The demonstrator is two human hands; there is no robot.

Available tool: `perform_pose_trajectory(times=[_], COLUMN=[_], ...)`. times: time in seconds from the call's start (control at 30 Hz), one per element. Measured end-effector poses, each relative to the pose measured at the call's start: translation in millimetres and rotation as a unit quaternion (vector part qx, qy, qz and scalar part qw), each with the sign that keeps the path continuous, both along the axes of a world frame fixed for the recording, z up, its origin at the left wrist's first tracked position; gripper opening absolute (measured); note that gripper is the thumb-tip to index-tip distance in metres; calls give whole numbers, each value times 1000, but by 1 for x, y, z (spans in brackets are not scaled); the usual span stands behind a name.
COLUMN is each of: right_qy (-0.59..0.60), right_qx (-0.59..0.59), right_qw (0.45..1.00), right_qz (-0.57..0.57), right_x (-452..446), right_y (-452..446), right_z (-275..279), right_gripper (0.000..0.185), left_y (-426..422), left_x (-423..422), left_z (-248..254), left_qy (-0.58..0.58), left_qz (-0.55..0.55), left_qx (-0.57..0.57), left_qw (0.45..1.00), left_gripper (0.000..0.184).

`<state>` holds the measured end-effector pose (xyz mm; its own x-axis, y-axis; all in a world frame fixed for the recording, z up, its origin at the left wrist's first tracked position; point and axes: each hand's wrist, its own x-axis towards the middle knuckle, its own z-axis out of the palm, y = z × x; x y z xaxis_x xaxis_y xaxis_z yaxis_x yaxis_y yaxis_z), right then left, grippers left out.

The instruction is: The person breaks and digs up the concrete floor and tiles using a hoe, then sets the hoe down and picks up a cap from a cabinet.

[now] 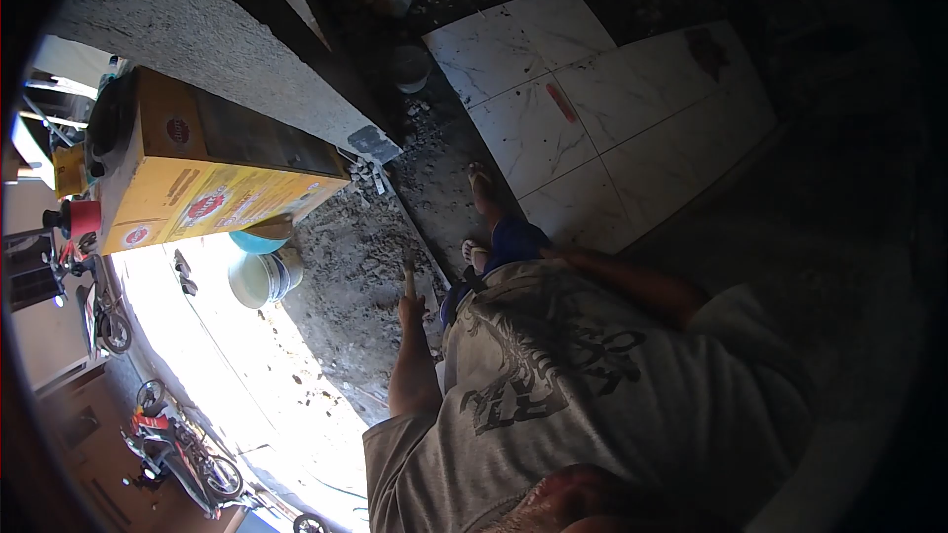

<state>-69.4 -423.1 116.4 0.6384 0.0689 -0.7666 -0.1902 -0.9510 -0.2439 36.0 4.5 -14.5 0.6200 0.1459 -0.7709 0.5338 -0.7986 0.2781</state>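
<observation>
My left hand [412, 311] is wrapped round the light handle of a hand tool [410, 282], whose dark head points at the rough, rubble-strewn ground [355, 242]. My right forearm [632, 276] reaches to the blue shorts [515, 240]; the hand at its end is too dark and hidden to make out. Both feet, in sandals, stand on the dark ground beside pale marbled tiles [553, 128]. A red-orange object [561, 103] lies on the tiles.
A large yellow printed box [227, 202] stands beside a rough concrete post [217, 30]. Near the box are a white bucket [255, 281] and a turquoise container [259, 241]. Another bucket [411, 69] stands by the tiles. Motorbikes [183, 449] are parked beyond the sunlit strip.
</observation>
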Motion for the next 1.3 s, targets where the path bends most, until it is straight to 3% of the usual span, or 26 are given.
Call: perform_pose_trajectory(times=[0.13, 0.2, 0.37, 0.53, 0.67, 0.93, 1.03, 1.3], right_qy=[-53, -71, -101, -13, 69, 114, 128, 168], right_qx=[-43, -60, -65, 59, 168, 227, 243, 277], right_qw=[998, 995, 992, 994, 967, 922, 906, 864], right_qz=[-16, -22, -49, -95, -177, -292, -323, -386], right_x=[1, 3, 6, -5, -25, -34, -33, -32], right_y=[10, 14, 17, 1, -19, -21, -20, -18], right_z=[2, 1, 0, -1, -7, -32, -40, -62], right_gripper=[60, 64, 73, 72, 71, 70, 69, 68], left_y=[-8, 7, 13, 11, 24, -1, 10, 3], left_x=[3, -2, -8, -3, -8, 0, -1, 4], left_z=[15, -20, -29, -16, -34, 15, -15, -4], left_qy=[33, 7, -23, -3, -10, 3, 0, 28], left_qz=[42, 24, 13, 15, 11, 57, 2, 4], left_qx=[-12, -5, 13, -20, -19, -31, 9, 11], left_qw=[998, 1000, 1000, 1000, 1000, 998, 1000, 1000], left_gripper=[45, 46, 48, 49, 50, 48, 46, 43])
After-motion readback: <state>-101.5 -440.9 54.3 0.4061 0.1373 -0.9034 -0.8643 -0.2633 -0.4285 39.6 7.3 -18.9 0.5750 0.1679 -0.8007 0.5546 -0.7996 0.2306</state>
